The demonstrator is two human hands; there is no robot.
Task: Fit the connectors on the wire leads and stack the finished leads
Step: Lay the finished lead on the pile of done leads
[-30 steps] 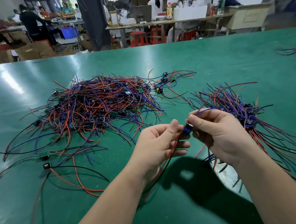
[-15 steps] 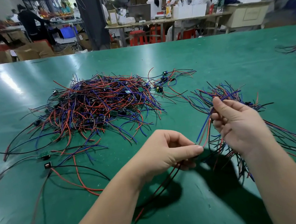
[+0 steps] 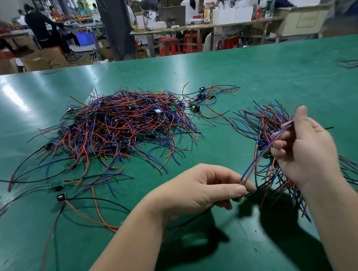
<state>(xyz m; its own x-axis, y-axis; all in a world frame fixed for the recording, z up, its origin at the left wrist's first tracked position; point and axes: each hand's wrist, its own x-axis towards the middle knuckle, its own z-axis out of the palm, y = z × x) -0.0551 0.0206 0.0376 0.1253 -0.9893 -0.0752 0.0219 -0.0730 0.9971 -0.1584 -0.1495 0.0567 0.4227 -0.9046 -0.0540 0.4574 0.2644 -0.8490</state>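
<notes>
A big tangle of red, blue and black wire leads (image 3: 122,128) with small green boards lies at centre left on the green table (image 3: 254,73). A second, fanned stack of leads (image 3: 263,118) lies at the right. My right hand (image 3: 304,147) hovers over that stack and grips a blue and red lead (image 3: 258,159) in its curled fingers. My left hand (image 3: 201,188) pinches dark wires (image 3: 192,217) between thumb and fingers; these trail down toward me. The lower tip of the blue lead ends close to my left fingertips.
Loose leads with a small black connector (image 3: 60,196) lie at the near left. More wires (image 3: 357,62) sit at the far right edge. Beyond the table are workbenches, red stools, cardboard boxes and several people.
My hands have parted. My right hand rose and moved right over the stack, carrying the blue and red lead. My left hand dropped lower, still pinching dark wires.
</notes>
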